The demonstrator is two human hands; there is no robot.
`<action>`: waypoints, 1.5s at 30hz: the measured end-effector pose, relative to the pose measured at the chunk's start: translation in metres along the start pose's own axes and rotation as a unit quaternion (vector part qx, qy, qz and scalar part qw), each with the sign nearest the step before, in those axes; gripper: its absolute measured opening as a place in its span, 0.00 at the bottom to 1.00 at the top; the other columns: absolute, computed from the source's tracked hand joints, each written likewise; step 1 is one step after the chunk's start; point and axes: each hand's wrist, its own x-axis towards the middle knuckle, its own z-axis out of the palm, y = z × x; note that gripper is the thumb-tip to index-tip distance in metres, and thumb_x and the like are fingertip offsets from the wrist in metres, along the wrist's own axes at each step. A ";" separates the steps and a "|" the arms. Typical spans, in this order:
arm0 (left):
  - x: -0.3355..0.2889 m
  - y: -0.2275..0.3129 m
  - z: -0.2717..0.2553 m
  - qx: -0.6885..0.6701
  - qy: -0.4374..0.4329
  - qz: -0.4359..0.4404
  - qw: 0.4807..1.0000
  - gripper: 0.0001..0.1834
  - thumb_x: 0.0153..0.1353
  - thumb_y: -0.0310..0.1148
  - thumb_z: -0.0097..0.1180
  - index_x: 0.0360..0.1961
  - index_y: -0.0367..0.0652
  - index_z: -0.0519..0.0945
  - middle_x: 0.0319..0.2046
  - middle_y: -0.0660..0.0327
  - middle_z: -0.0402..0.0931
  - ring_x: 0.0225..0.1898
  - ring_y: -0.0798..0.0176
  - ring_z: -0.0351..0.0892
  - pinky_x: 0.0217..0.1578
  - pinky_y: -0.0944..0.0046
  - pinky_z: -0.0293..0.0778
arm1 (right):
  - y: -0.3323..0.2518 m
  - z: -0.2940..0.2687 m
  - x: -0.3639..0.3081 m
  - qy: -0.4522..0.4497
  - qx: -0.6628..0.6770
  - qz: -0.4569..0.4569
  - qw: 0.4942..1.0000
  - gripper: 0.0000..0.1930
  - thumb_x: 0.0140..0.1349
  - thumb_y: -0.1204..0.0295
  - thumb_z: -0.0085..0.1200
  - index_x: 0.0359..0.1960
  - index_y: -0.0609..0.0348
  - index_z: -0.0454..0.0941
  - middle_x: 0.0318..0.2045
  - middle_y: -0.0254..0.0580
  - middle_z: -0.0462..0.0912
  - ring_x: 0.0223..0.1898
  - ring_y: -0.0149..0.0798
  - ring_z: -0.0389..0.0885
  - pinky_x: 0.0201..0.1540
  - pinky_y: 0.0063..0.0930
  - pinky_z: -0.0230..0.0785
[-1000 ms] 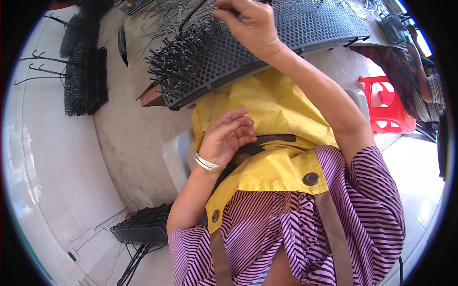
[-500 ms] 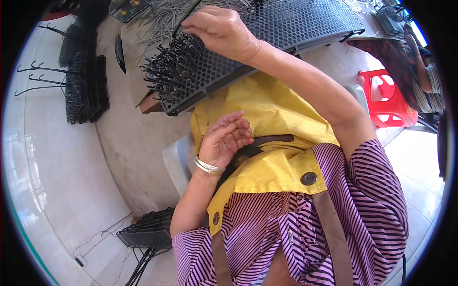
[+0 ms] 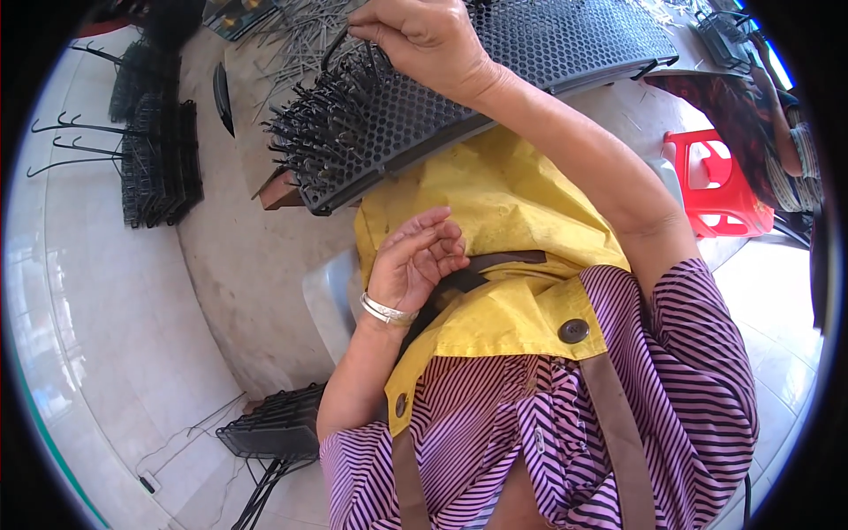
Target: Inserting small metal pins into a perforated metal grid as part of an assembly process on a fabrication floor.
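Observation:
My right hand point(image 3: 428, 40) reaches over the work board at the top of the view, its thumb and fingers pinched on a thin, bent black rod point(image 3: 332, 53). Part of that rod is hidden by the hand. Below it, many short black rods point(image 3: 322, 128) stand close together in the left end of a black perforated board point(image 3: 539, 49). My left hand point(image 3: 417, 256) hovers over my yellow apron point(image 3: 495, 185), palm turned up and fingers loosely curled. Nothing lies in it, and it is apart from the board.
Loose grey metal sticks point(image 3: 305, 35) lie in a heap beyond the board. Stacked black wire racks point(image 3: 161, 163) stand at the left, and another black rack point(image 3: 274, 422) is at lower left. A red plastic stool point(image 3: 715, 185) and another person's arm point(image 3: 782, 132) are at right.
My right hand has moved a little up and to the right, still pinching the black rod. My left hand stays in place.

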 end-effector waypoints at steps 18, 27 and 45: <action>-0.006 0.000 0.001 -0.039 0.037 0.002 0.999 0.16 0.55 0.26 0.43 0.46 0.35 0.67 0.34 0.53 0.73 0.35 0.58 0.73 0.36 0.60 0.73 | 0.015 0.017 -0.014 -0.148 -0.017 -0.017 0.989 0.05 0.36 0.80 0.47 0.19 0.62 0.67 0.17 0.44 0.71 0.26 0.48 0.73 0.28 0.37 0.67; -0.009 -0.002 0.003 -0.015 0.037 0.028 0.999 0.16 0.54 0.27 0.45 0.46 0.35 0.67 0.33 0.52 0.72 0.35 0.56 0.73 0.36 0.60 0.73 | 0.010 0.018 -0.010 -0.275 -0.077 -0.079 0.955 0.06 0.34 0.78 0.50 0.16 0.61 0.66 0.20 0.41 0.68 0.26 0.44 0.69 0.28 0.34 0.66; -0.018 0.155 0.087 0.181 0.250 0.297 0.904 0.10 0.57 0.34 0.43 0.34 0.41 0.73 0.18 0.67 0.63 0.17 0.70 0.57 0.17 0.71 0.55 | -0.019 -0.147 -0.086 -0.258 -0.009 0.045 0.965 0.18 0.31 0.82 0.50 0.31 0.71 0.70 0.26 0.47 0.72 0.23 0.42 0.69 0.23 0.31 0.64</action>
